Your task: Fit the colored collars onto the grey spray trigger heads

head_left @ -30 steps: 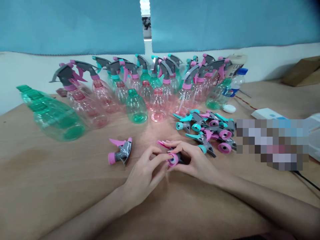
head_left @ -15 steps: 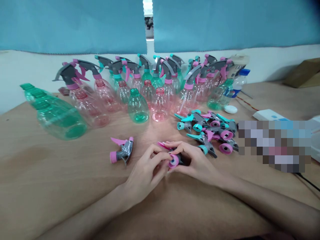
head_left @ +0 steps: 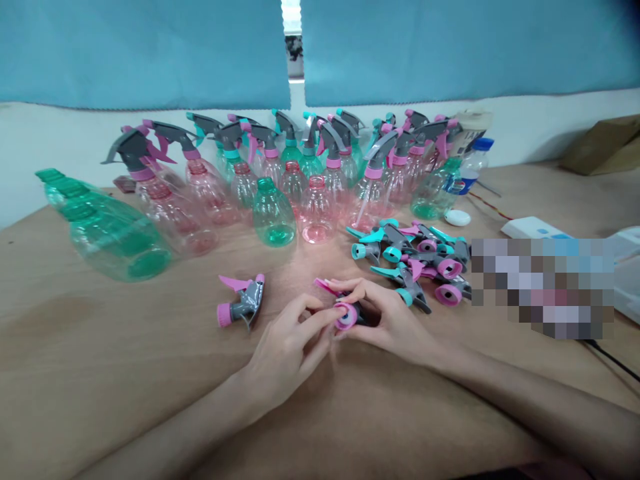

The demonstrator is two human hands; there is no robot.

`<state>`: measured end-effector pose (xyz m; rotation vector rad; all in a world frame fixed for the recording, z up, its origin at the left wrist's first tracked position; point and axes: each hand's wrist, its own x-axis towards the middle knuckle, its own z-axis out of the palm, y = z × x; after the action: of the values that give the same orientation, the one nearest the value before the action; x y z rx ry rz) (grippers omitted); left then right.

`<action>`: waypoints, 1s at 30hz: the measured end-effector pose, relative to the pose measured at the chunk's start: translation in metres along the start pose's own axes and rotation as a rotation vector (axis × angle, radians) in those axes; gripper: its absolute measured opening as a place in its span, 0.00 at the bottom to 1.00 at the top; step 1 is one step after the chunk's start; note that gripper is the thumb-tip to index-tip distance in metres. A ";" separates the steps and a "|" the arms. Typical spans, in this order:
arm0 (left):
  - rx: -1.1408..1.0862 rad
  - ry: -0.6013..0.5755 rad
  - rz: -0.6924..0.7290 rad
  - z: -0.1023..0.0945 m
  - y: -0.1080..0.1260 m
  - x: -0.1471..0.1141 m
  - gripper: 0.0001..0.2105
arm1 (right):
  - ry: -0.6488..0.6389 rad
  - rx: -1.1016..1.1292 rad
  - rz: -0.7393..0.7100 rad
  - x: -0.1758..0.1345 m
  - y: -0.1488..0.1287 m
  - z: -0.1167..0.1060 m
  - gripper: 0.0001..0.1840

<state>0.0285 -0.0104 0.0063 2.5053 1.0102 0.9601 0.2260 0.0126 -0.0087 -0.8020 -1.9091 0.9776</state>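
Observation:
A grey and pink trigger spray head (head_left: 346, 318) is held just above the table between my two hands, its open pink collar facing me. My right hand (head_left: 393, 321) is closed around the grey body, thumb below and fingers over the top. Fingers of my left hand (head_left: 285, 343) close in on the collar from the left, the index fingertip at its opening. Part of the grey body is hidden by my fingers. To the left of my hands, another pink and grey spray head (head_left: 245, 303) lies on the table.
Loose teal and pink spray heads (head_left: 407, 257) are piled right of centre. Behind stand several pink and green bottles, some capped with sprayers, such as an open green bottle (head_left: 274, 217). Green bottles (head_left: 115, 233) lean at left. A Pepsi-labelled bottle (head_left: 470, 173) stands back right.
The view has shifted slightly. My hands stay on the same spray head, with the left index finger now straighter against the collar's opening.

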 end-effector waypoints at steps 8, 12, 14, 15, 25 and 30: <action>-0.137 -0.053 -0.135 -0.002 0.002 0.005 0.09 | -0.015 -0.067 -0.040 0.001 -0.002 0.000 0.13; -0.192 -0.051 -0.219 -0.003 0.002 0.007 0.07 | -0.005 -0.052 -0.049 0.001 0.002 0.001 0.17; -0.216 -0.042 -0.220 -0.004 0.003 0.008 0.07 | -0.009 -0.046 -0.045 0.000 0.003 0.001 0.18; -0.225 -0.040 -0.218 -0.005 0.003 0.008 0.07 | -0.011 -0.044 -0.043 0.000 0.003 0.001 0.18; -0.248 -0.057 -0.221 -0.007 0.004 0.009 0.08 | -0.036 -0.058 -0.056 0.001 -0.003 0.000 0.18; -0.219 -0.057 -0.225 -0.006 0.005 0.008 0.07 | -0.032 -0.055 -0.064 0.001 0.000 0.001 0.17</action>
<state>0.0312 -0.0081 0.0173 2.1756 1.0778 0.8744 0.2248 0.0129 -0.0083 -0.7555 -1.9844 0.9074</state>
